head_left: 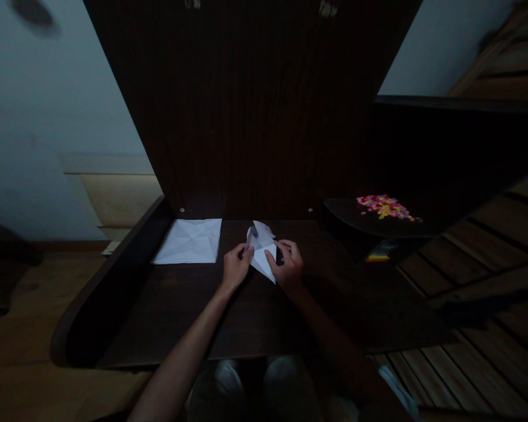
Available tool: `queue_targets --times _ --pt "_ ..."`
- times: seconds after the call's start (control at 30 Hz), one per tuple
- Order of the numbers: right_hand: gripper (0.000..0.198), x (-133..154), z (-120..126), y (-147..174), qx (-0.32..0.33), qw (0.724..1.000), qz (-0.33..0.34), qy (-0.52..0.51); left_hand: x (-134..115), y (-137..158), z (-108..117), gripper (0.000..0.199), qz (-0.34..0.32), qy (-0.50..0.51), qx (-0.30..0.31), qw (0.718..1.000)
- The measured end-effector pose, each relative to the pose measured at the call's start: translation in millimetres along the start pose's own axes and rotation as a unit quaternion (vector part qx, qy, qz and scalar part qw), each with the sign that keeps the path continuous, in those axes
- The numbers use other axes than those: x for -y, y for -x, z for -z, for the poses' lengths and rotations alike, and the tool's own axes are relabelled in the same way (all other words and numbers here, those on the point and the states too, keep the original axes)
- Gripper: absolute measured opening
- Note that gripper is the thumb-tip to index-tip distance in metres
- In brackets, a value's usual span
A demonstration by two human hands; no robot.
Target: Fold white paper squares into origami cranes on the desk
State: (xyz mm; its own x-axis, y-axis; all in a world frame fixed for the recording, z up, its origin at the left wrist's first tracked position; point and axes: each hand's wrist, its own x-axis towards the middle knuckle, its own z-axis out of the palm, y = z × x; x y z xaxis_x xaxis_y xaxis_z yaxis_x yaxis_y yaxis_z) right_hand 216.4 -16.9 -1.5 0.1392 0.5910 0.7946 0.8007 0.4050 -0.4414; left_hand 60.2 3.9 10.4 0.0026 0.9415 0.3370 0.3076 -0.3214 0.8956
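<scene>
A partly folded sheet of white paper [264, 258] is between my two hands, just above or on the dark desk, with flaps standing up at its far side. My left hand [237, 264] pinches its left edge between thumb and fingers. On the right side, my right hand [288, 264] grips the paper, its thumb on the near face and its fingers behind. Left of my hands lies a flat square of creased white paper [189, 241]; it may be more than one sheet.
The dark wooden desk [167, 316] has a raised left side panel [101, 293] and a tall back board [255, 117]. On a small shelf at the right lies a pile of small colourful pieces [385, 206]. Beneath it sits a rainbow-striped item [378, 257].
</scene>
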Motion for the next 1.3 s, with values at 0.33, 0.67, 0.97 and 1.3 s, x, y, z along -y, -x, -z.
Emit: queue_targets --times 0.33,0.67,0.97,1.3 --pt "0.023 -2 -3 0 0.011 0.999 -0.014 0.048 -6 3 -5 0.023 -0.017 0.047 -0.022 0.999" --pt "0.019 1 -2 0 0.039 0.993 0.039 0.101 -3 4 -5 0.023 0.002 0.023 -0.057 0.998" --pt "0.022 -6 -8 0 0.002 0.990 -0.133 -0.055 10 -4 -2 0.022 0.134 0.117 -0.125 0.976" --pt "0.026 -21 -24 0 -0.004 0.762 -0.443 -0.472 -1 -10 -8 0.007 0.277 0.473 -0.141 0.824"
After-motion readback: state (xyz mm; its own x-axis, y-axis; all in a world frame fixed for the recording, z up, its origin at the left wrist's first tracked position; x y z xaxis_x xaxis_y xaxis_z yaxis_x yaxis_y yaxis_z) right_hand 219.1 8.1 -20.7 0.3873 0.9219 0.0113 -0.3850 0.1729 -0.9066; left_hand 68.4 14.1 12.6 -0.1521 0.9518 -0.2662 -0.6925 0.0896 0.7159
